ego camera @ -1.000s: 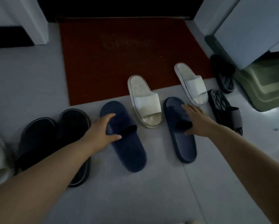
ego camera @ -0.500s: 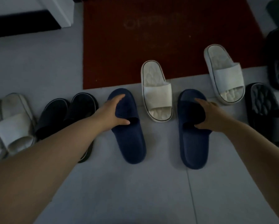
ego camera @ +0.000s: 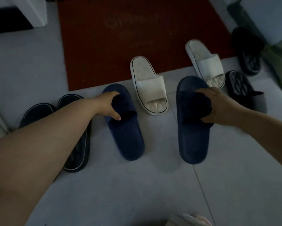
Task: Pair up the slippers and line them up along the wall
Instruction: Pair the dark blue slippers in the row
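Under left hand, navy slipper toe-away

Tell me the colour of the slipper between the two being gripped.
White: the slipper has a thin dark line round its rim. Head view.

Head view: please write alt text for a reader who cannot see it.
The left hand holds the left navy slipper by its strap and the right hand the right navy slipper. A white slipper lies between them, partly on a red mat.

Left navy slipper and right navy slipper, straps up, apart, 1 white slipper between them.
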`<act>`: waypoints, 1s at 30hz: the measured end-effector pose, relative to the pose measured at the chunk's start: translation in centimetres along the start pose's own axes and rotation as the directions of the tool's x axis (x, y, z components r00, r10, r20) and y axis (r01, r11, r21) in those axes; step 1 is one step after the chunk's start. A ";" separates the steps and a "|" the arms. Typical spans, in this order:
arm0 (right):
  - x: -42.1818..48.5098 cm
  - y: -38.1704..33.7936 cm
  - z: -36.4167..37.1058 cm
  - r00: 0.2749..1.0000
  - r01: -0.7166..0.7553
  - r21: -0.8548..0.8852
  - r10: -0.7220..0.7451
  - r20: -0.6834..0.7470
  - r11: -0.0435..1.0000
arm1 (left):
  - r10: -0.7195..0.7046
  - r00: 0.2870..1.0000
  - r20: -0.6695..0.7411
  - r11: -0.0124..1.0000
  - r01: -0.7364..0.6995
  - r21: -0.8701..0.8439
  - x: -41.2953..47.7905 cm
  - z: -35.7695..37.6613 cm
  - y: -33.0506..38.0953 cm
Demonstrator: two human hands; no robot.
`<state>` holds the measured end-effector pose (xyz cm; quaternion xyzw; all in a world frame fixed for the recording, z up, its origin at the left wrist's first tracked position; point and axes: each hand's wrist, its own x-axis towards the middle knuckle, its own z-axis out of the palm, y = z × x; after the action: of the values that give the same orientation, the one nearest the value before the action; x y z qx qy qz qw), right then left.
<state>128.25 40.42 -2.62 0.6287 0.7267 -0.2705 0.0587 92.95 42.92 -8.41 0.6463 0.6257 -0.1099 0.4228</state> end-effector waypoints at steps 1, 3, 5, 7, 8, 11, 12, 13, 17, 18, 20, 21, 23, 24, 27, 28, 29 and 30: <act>-0.5 -1.1 -0.6 1.000 0.031 -0.001 -0.031 0.001 1.000 | 0.008 1.000 0.002 1.000 -0.008 0.007 -0.1 -0.2 -0.2; -0.7 -3.8 -1.3 0.993 0.111 0.009 -0.111 0.044 0.994 | 0.020 1.000 0.003 1.000 -0.020 0.010 -0.3 -0.3 -0.5; -0.1 -6.8 -1.1 0.977 0.190 0.003 -0.189 0.099 0.982 | 0.033 0.999 0.002 0.999 -0.033 0.026 -0.6 -0.2 -0.9; 0.9 -9.5 0.2 0.957 0.249 0.093 -0.260 0.130 0.964 | 0.033 0.999 0.000 0.998 -0.033 0.047 -1.0 -0.1 -1.5; 1.4 -10.7 1.1 0.949 0.259 0.157 -0.282 0.139 0.953 | 0.027 1.000 0.003 0.998 -0.027 0.051 -1.3 -0.1 -2.0; 3.5 -12.8 4.1 0.939 0.259 0.294 -0.311 0.147 0.920 | 0.036 0.999 0.011 0.997 -0.037 0.071 -2.4 -0.1 -3.6; 4.2 -13.1 5.0 0.940 0.250 0.311 -0.307 0.147 0.917 | 0.051 0.999 0.013 0.995 -0.052 0.082 -2.8 0.0 -4.0; 4.9 -13.2 5.7 0.943 0.236 0.314 -0.295 0.155 0.919 | 0.068 0.998 0.012 0.993 -0.068 0.095 -3.1 0.1 -4.2; 6.9 -12.5 7.2 0.943 0.193 0.214 -0.241 0.230 0.958 | 0.112 0.994 -0.009 0.985 -0.109 0.131 -3.3 0.5 -4.4; 7.2 -12.3 7.2 0.939 0.201 0.161 -0.237 0.250 0.966 | 0.114 0.993 -0.009 0.984 -0.111 0.136 -3.3 0.5 -4.4; 7.5 -12.0 7.0 0.928 0.236 0.058 -0.242 0.283 0.970 | 0.109 0.994 0.002 0.984 -0.108 0.142 -3.2 0.4 -4.5; 7.5 -11.9 6.7 0.925 0.252 0.021 -0.247 0.289 0.968 | 0.104 0.995 0.009 0.984 -0.104 0.145 -3.2 0.4 -4.6; 7.6 -11.6 6.2 0.919 0.285 -0.038 -0.262 0.296 0.958 | 0.094 0.995 0.020 0.983 -0.096 0.158 -3.1 0.2 -4.5; 7.6 -11.3 5.8 0.915 0.306 -0.092 -0.266 0.305 0.948 | 0.087 0.996 0.025 0.982 -0.090 0.168 -3.1 0.1 -4.4; 7.3 -9.6 5.1 0.919 0.321 -0.288 -0.223 0.327 0.902 | 0.058 0.997 0.044 0.976 -0.066 0.208 -2.8 0.0 -4.0; 7.1 -9.1 5.0 0.926 0.305 -0.311 -0.203 0.318 0.900 | 0.048 0.998 0.050 0.973 -0.058 0.225 -2.7 0.0 -3.8; 7.0 -8.9 5.1 0.932 0.293 -0.310 -0.197 0.304 0.905 | 0.038 0.998 0.056 0.969 -0.050 0.242 -2.6 0.0 -3.6; 6.9 -9.1 5.3 0.935 0.293 -0.303 -0.207 0.287 0.907 | 0.029 0.998 0.061 0.966 -0.044 0.256 -2.5 0.0 -3.5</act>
<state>116.88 43.49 -7.17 0.4710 0.8244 -0.2223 0.2217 89.32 40.67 -8.11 0.7037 0.5819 -0.2006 0.3549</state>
